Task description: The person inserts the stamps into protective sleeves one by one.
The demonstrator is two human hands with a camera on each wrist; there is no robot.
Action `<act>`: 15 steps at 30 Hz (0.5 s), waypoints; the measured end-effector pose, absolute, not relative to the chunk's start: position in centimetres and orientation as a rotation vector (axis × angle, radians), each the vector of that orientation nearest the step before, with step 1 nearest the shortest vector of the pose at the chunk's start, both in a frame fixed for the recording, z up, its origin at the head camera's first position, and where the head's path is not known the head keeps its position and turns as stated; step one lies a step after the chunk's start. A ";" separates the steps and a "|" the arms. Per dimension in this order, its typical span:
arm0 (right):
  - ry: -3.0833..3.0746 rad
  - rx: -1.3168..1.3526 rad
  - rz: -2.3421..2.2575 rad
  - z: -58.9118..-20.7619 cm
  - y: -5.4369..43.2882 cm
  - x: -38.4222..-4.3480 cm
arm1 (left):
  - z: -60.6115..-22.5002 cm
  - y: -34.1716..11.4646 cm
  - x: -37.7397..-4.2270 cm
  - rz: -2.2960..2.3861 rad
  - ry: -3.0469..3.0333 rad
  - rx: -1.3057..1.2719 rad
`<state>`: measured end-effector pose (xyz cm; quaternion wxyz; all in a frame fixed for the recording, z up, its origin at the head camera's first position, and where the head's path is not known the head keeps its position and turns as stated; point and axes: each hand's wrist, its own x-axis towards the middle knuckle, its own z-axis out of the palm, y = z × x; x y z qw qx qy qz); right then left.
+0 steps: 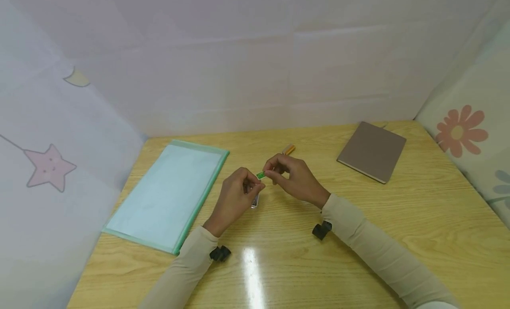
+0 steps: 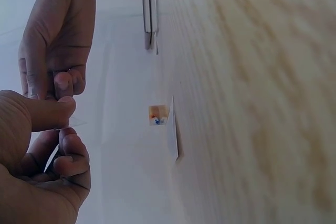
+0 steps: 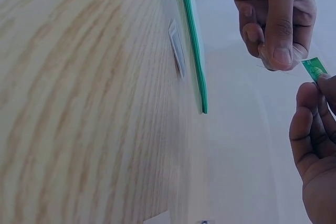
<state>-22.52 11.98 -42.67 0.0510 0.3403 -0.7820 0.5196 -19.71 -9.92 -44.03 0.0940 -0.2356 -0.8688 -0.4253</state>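
Note:
Above the middle of the table, my left hand (image 1: pixel 235 198) and right hand (image 1: pixel 296 178) work close together. The right hand pinches a small green stamp (image 3: pixel 315 69) with a pale edge between thumb and fingers. Thumb and fingertips of the left hand (image 3: pixel 283 24) grip a thin clear plastic sleeve (image 3: pixel 299 53), its outline hard to make out, right beside the stamp's end. Whether the stamp is inside the sleeve I cannot tell. Below the left hand a small dark and silver flat piece (image 1: pixel 255 201) lies on the table, partly hidden by the fingers.
Beyond the right hand lies a small orange piece (image 1: pixel 289 149), with a pale flat piece (image 2: pixel 174 129) near it. A clear folder with green edges (image 1: pixel 171 194) lies on the left of the wooden table (image 1: pixel 318 273); a brown notebook (image 1: pixel 372 152) lies back right.

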 end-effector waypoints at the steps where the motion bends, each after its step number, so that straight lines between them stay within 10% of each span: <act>1: -2.381 1.032 1.578 -42.7 12.0 -22.5 | -44.0 -9.9 -19.7 -1.258 -2.576 -0.701; 15: -2.383 1.054 1.537 -42.7 11.8 -22.5 | -43.8 -10.0 -19.7 -1.251 -2.570 -0.698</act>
